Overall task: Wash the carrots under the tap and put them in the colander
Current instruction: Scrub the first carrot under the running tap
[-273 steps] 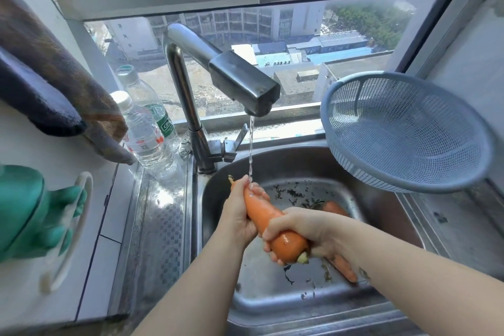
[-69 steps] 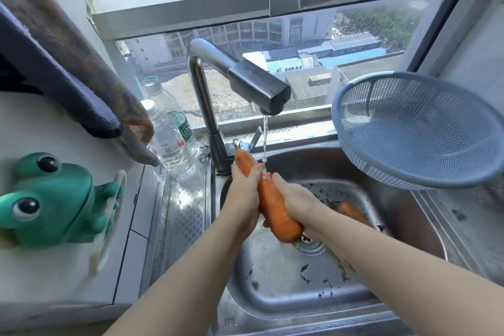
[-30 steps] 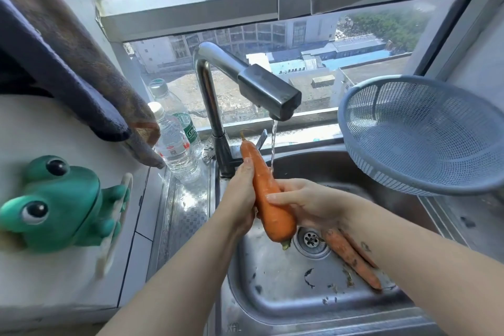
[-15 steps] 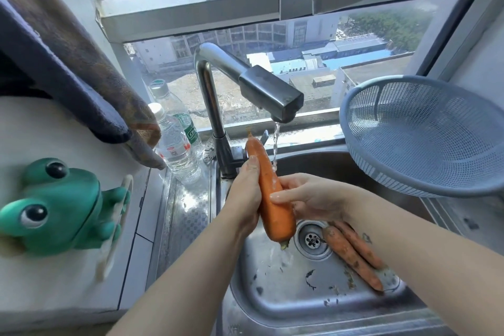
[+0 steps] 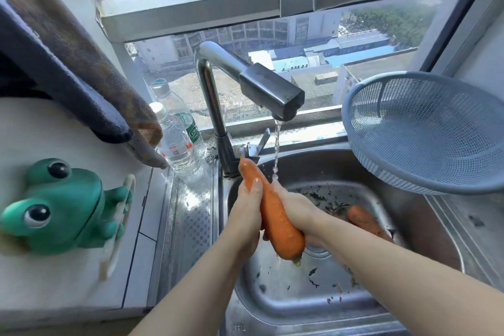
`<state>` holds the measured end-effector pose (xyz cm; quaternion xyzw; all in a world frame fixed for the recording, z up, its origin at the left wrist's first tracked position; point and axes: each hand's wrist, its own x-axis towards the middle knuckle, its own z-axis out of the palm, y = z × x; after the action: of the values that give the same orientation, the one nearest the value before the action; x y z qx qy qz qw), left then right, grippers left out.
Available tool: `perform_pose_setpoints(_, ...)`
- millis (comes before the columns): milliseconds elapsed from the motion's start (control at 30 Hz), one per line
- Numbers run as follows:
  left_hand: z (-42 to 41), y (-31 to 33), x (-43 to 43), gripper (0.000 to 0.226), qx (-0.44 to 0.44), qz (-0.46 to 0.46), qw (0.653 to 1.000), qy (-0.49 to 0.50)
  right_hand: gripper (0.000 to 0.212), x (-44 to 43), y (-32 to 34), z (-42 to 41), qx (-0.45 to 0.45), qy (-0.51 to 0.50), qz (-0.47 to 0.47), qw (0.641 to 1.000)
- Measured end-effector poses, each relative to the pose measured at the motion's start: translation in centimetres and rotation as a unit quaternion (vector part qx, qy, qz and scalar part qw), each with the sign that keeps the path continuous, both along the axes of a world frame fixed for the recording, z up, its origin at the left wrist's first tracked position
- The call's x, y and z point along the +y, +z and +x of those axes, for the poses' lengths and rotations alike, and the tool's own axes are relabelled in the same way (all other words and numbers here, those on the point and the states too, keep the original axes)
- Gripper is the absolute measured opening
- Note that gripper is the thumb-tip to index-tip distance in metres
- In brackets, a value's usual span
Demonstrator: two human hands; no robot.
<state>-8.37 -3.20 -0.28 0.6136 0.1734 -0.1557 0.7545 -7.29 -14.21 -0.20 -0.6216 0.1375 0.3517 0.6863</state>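
A thick orange carrot (image 5: 275,215) stands nearly upright over the steel sink (image 5: 286,300), its thin tip up by the tap's base. My left hand (image 5: 245,215) grips it from the left with the thumb laid along it. My right hand (image 5: 297,213) wraps it from the right, fingers behind it. Water runs from the tap (image 5: 270,93) onto my right fingers beside the carrot. Another carrot (image 5: 364,219) lies in the sink behind my right forearm, partly hidden. The blue colander (image 5: 425,131) sits tilted and empty at the sink's right rim.
Two plastic water bottles (image 5: 177,144) stand left of the tap on the steel drainboard (image 5: 188,221). A green frog holder (image 5: 62,207) sticks to the left wall, with dark towels (image 5: 71,68) hanging above. Dirt specks lie in the basin. The window runs behind the sink.
Both hands have slid down and closed around the carrot; my right hand, flat against it before, now wraps it. The view shifted slightly, hiding more of the sink carrots behind my forearm.
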Motion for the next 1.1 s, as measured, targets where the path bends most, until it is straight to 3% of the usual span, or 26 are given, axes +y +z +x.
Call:
perform_pose_setpoints(67,-0.3,-0.3,0.4,0.040,-0.034,0.024,0.998,-0.049,0.055,-0.4,0.7,-0.4,0.049,-0.004,0.042,0.998)
perform_pose_setpoints(167,-0.3,-0.3,0.5,0.040,-0.051,0.030,0.997,-0.057,0.060,-0.7,0.8,-1.1,0.028,0.012,0.013,0.999)
perform_pose_setpoints(267,0.3,-1.2,-0.4,0.053,-0.067,0.047,0.997,0.010,0.069,-1.1,0.0,-1.5,-0.065,0.045,-0.069,0.994)
perform_pose_setpoints(367,0.8,-1.5,-1.9,0.034,-0.068,0.078,0.992,0.075,0.068,-1.8,-0.4,-2.1,-0.177,0.097,-0.170,0.965)
perform_pose_setpoints(433,1.2,-1.2,-2.6,0.009,-0.037,0.039,0.993,0.109,0.054,-2.5,-0.3,-2.4,-0.216,0.116,-0.199,0.949)
perform_pose_setpoints(533,1.7,-0.8,-3.0,0.030,0.089,-0.060,0.983,0.151,0.037,-3.6,0.0,-2.6,-0.238,0.190,-0.231,0.924)
perform_pose_setpoints(633,1.7,-0.5,-3.1,0.033,0.166,-0.135,0.966,0.147,0.024,-4.6,0.1,-2.5,-0.164,0.225,-0.202,0.939)
perform_pose_setpoints(733,1.0,-0.5,-2.8,0.027,0.152,-0.226,0.954,0.125,0.024,-5.7,0.2,-2.2,0.018,0.205,0.003,0.979)
perform_pose_setpoints(867,-0.2,-0.2,-2.1,0.023,0.136,-0.344,0.923,0.105,0.039,-6.8,-0.6,-2.2,0.163,0.186,0.243,0.938)
perform_pose_setpoints(1000,-1.0,-0.5,-2.5,0.021,0.090,-0.244,0.963,0.067,0.039,-6.7,-0.8,-2.3,0.182,0.182,0.255,0.932)
perform_pose_setpoints(1100,-0.1,-0.4,-3.1,0.019,0.045,-0.080,0.993,0.075,0.035,-5.5,-0.1,-2.2,0.147,0.188,0.129,0.963)
